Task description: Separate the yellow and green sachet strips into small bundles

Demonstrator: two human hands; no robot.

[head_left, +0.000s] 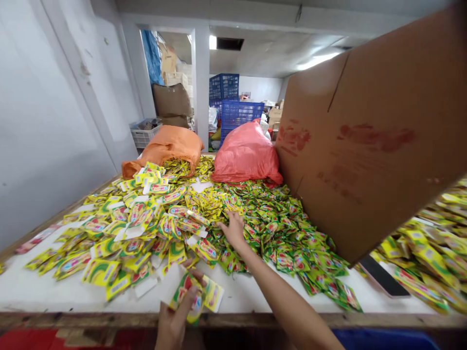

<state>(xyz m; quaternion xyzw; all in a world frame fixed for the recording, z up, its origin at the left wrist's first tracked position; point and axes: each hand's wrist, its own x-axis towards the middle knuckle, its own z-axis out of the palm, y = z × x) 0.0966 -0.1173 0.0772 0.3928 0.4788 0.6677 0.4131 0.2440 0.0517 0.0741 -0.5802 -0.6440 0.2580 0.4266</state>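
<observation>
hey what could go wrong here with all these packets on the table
Risks as I judge them:
1. The left hand grips a fanned bunch of yellow-green sachets right at the white table's wooden front edge; one could slip off.
2. The right hand reaching into the loose sachet heap may push packets towards the black phone.

Sachets (pixel 197 296): small fanned stack, yellow-green with red print, tilted, at the table's near edge. Pile (pixel 255 218): loose same-coloured sachets heaped across mid-table, spreading toward the near edge.

Cardboard box (pixel 375 146), orange sack (pixel 171 146), pink sack (pixel 246 153) — crates (pixel 239 114) beyond, seemingly.
</observation>
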